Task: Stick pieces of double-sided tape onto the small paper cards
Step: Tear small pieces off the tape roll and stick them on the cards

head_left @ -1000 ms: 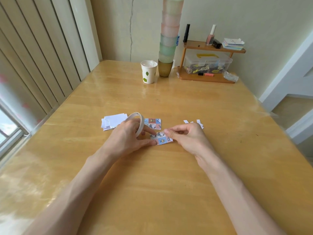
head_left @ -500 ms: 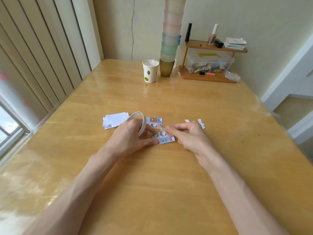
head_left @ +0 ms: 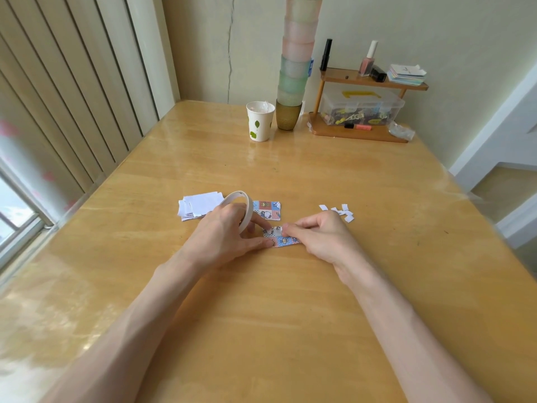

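Note:
A small printed paper card [head_left: 279, 238] lies on the wooden table [head_left: 290, 170] between my hands. My left hand [head_left: 223, 237] holds a white roll of double-sided tape [head_left: 241, 209] upright and its thumb tip touches the card's left end. My right hand [head_left: 322, 235] has its fingers curled, and thumb and forefinger pinch at a small white bit on the card. A second printed card [head_left: 267, 210] lies flat just behind the roll.
A pile of white paper cards [head_left: 199, 205] lies to the left. Several white paper scraps [head_left: 340, 211] lie to the right. At the back stand a paper cup [head_left: 259, 121], a tall stack of plastic cups [head_left: 296, 62] and a wooden shelf [head_left: 363, 112] with a plastic box.
My right thumb and forefinger have shifted slightly left over the card. The left hand and tape roll stay in place.

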`<action>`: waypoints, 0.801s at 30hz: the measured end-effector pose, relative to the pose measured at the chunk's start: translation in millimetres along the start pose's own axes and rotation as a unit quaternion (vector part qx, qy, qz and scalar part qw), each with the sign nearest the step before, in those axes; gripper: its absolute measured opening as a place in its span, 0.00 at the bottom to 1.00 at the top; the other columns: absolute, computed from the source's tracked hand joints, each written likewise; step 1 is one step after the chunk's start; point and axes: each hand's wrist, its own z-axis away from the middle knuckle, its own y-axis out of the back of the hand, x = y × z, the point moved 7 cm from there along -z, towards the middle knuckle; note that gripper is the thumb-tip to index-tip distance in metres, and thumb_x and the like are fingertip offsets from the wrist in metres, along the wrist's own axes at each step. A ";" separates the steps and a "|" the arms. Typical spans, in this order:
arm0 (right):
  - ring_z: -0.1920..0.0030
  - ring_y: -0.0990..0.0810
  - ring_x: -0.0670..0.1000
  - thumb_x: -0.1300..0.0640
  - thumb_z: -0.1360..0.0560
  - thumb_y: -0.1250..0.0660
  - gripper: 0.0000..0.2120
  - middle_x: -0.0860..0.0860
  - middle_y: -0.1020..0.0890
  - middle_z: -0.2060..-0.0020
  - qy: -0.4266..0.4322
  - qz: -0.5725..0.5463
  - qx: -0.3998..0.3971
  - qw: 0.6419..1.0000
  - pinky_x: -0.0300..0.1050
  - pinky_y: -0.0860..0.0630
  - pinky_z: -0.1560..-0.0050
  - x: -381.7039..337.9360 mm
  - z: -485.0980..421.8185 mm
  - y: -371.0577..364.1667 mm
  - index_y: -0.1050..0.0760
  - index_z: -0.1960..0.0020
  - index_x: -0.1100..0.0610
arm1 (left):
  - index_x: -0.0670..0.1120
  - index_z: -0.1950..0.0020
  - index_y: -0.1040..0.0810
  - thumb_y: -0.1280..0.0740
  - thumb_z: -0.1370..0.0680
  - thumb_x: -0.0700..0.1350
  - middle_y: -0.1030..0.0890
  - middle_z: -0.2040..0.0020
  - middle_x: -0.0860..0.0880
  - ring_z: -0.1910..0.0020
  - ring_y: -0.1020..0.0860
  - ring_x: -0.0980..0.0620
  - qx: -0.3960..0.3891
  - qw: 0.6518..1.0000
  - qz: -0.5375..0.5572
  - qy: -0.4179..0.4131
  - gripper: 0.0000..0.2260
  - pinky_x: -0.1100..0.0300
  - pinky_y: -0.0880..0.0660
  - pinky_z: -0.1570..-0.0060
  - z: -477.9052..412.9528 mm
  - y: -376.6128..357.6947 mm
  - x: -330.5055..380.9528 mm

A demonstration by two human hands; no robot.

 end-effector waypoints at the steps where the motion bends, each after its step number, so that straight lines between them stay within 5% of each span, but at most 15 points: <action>1: 0.75 0.28 0.39 0.49 0.22 0.26 0.08 0.38 0.25 0.78 -0.002 0.002 0.006 1.000 0.37 0.31 0.64 0.3 -0.8 -0.3 0.12 0.54 0.52 | 0.58 0.49 0.14 0.20 0.31 0.59 0.23 0.60 0.57 0.55 0.22 0.59 0.001 1.000 0.000 -0.002 0.14 0.61 0.24 0.56 0.1 0.3 0.3; 6: 0.60 0.21 0.44 0.49 0.23 0.25 0.07 0.46 0.14 0.60 -0.008 0.009 0.021 1.000 0.38 0.27 0.61 1.9 -2.4 -2.1 0.12 0.55 0.51 | 0.58 0.49 0.15 0.20 0.30 0.59 0.23 0.60 0.57 0.56 0.22 0.57 0.011 1.000 -0.012 -0.017 0.14 0.63 0.25 0.59 -0.6 0.9 0.2; 13: 0.62 0.22 0.44 0.49 0.23 0.26 0.07 0.45 0.15 0.61 -0.008 0.014 0.028 0.999 0.38 0.28 0.63 1.0 -0.2 -2.0 0.12 0.56 0.51 | 0.58 0.54 0.13 0.20 0.29 0.57 0.24 0.60 0.61 0.59 0.23 0.60 0.004 0.997 -0.037 -0.061 0.08 0.62 0.27 0.63 -1.0 1.0 9.2; 18: 0.70 0.29 0.42 0.50 0.24 0.25 0.07 0.42 0.24 0.71 -0.016 0.012 0.025 0.999 0.38 0.32 0.66 -1.0 1.0 -1.1 0.12 0.56 0.52 | 0.61 0.54 0.13 0.22 0.26 0.56 0.24 0.57 0.66 0.56 0.23 0.61 -0.023 0.995 -0.057 -0.077 0.03 0.55 0.23 0.59 -1.9 -5.2 9.0; 24: 0.76 0.33 0.43 0.51 0.25 0.26 0.07 0.47 0.23 0.68 -0.034 0.014 0.020 0.999 0.38 0.34 0.67 0.1 -0.5 -1.2 0.13 0.59 0.52 | 0.60 0.56 0.13 0.21 0.28 0.56 0.23 0.57 0.65 0.55 0.23 0.61 -0.011 0.997 -0.043 -0.070 0.04 0.55 0.23 0.59 -2.3 -3.5 7.3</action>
